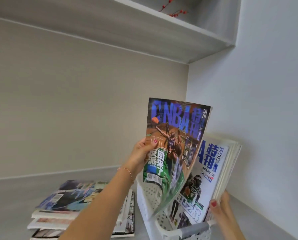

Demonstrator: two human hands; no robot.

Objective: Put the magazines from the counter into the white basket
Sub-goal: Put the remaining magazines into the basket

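My left hand (142,153) grips the left edge of an NBA magazine (174,144) with a blue title and green lower cover. It stands nearly upright, and its lower end dips into the white perforated basket (147,201). Several magazines (212,174) stand in the basket and lean right toward the wall. My right hand (220,207) holds their right edge, thumb on the front cover. A stack of magazines (66,203) lies on the grey counter (11,205) to the left of the basket.
The basket sits in the counter's right corner, close to the white side wall (265,101). A grey shelf (144,26) runs overhead with red berry twigs (172,9) on it. The back wall is plain grey.
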